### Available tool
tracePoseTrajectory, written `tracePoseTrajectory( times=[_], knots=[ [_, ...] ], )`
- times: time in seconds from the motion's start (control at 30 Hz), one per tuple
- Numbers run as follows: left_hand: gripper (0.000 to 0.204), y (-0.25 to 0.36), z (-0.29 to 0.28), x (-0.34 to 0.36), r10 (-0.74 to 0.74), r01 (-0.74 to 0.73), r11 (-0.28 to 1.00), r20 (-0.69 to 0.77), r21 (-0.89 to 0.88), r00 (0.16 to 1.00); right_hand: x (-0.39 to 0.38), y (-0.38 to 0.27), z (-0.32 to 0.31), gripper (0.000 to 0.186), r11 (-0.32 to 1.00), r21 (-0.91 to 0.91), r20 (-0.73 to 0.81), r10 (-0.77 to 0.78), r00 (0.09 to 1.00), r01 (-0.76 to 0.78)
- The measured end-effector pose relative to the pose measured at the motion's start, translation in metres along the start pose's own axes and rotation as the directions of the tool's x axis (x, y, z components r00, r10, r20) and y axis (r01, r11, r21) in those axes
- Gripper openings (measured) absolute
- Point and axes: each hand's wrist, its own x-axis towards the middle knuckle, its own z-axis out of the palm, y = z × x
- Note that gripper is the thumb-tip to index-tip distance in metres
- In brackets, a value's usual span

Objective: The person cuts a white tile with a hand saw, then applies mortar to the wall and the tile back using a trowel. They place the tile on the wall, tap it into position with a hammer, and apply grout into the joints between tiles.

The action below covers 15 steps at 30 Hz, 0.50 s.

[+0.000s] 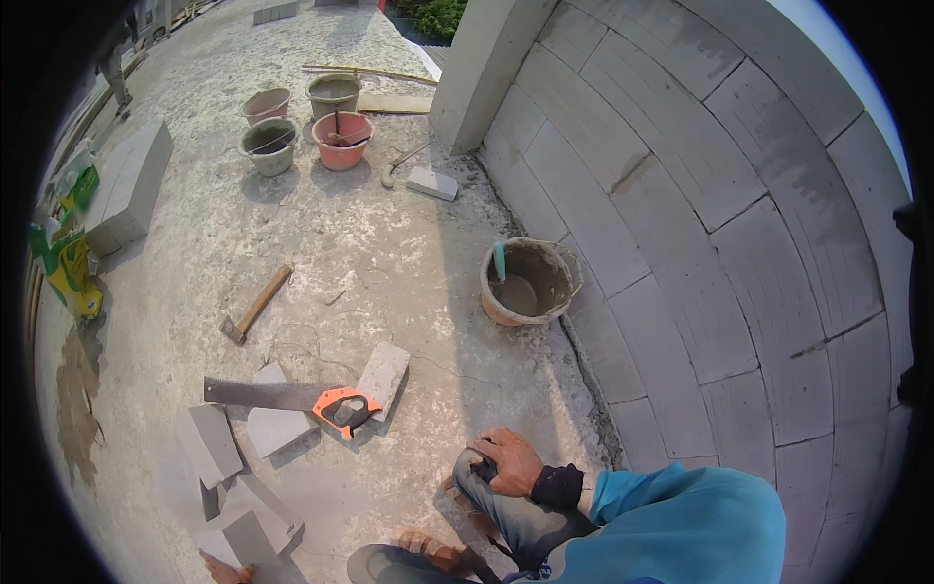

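At the lower left, my left hand (226,569) grips the edge of a grey block (241,543), fingers round it and partly cut off. My right hand (506,457) curls over my bent knee (530,526); something dark under its fingers is too unclear to name. Several cut block pieces (209,438) lie loose beside my left hand. A handsaw (263,392) with an orange-and-black handle rests across two pale pieces (384,375). Farther forward, a hammer (258,311) with a wooden handle lies on the rough concrete floor (370,263).
A block wall (681,292) and pillar (467,88) bound the right; a mortar bucket (525,292) with a teal-handled tool stands beside it. Several buckets (341,151), planks (394,102) and a small block (433,183) lie ahead. Stacked blocks (126,195), bags (68,273) and another person (115,73) are left.
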Motion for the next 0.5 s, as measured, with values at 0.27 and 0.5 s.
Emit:
tracePoseTrajectory(
  times=[0.27, 0.5],
  knots=[
    [0.142, 0.095, -0.089, -0.107, 0.098, -0.082, 0.991, 0.155, -0.104, 0.983, -0.099, -0.016, -0.028, 0.053, 0.99, 0.071, 0.177, 0.109, 0.978, -0.123],
    [0.14, 0.162, -0.18, -0.251, 0.137, -0.012, 0.872, 0.22, -0.489, 0.966, -0.243, 0.047, -0.094, 0.047, 0.743, -0.102, 0.336, 0.652, 0.68, -0.662]
  ],
)
